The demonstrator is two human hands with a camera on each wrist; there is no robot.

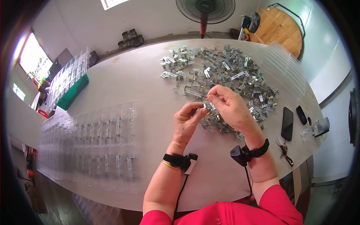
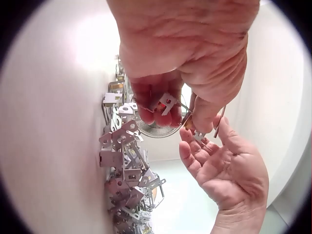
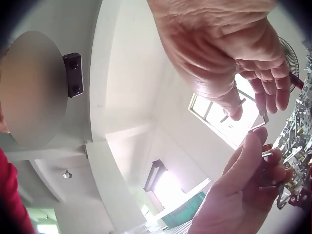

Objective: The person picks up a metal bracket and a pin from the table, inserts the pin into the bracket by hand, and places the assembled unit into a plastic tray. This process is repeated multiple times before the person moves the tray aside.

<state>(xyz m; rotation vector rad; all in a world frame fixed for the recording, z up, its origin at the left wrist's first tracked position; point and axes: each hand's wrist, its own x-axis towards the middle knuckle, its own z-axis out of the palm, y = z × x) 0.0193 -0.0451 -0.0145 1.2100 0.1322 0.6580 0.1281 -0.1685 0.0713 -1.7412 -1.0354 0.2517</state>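
My left hand point(image 1: 185, 122) pinches a small silver metal bracket point(image 1: 210, 106) between thumb and fingers, at the near edge of a heap of similar metal parts point(image 1: 240, 75). In the left wrist view a bent, holed end of the bracket point(image 2: 166, 103) shows against the fingers. Close above it, my right hand point(image 1: 230, 108) has thumb and forefinger brought together on a thin metal strip point(image 2: 219, 123). The right wrist view shows this strip point(image 3: 242, 102) crossing behind the thumb. Fingers hide much of both pieces.
Clear plastic trays point(image 1: 105, 150) holding rows of metal parts lie at left; a green bin point(image 1: 73, 92) stands behind. Another clear tray point(image 1: 285, 67) is at back right. A phone point(image 1: 287, 123), pliers point(image 1: 285, 152) and a clear cup point(image 1: 320, 127) lie at right.
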